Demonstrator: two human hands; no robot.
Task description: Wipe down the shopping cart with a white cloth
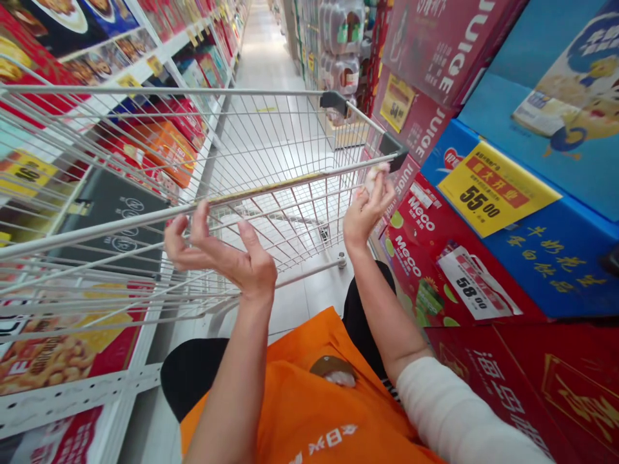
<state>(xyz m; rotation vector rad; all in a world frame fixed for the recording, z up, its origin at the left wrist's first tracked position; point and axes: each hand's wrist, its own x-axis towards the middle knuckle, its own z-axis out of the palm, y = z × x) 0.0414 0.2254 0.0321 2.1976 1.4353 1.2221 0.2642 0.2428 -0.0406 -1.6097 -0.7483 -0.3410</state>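
A wire shopping cart point(261, 189) stands in front of me, lying across the aisle at a slant. My left hand point(227, 258) is palm up with its fingers apart and loosely bent, at the cart's near top rail; whether the fingertips touch the rail I cannot tell. Pinched in the fingers of my right hand point(365, 216) is a small white crumpled wad point(376, 174), perhaps tissue or cloth. That hand is beside the rail, close to the cart's black corner piece point(394, 152). The cart's basket shows bare wire mesh.
Shelves of packaged goods point(176, 151) run along the left. Stacked drink cartons rise on the right, among them a blue box point(522, 251) with a yellow price sign point(498, 189) and red Meco cartons point(411, 248). Shrink-wrapped bottles point(344, 29) stand farther down the aisle. I wear an orange apron point(300, 348).
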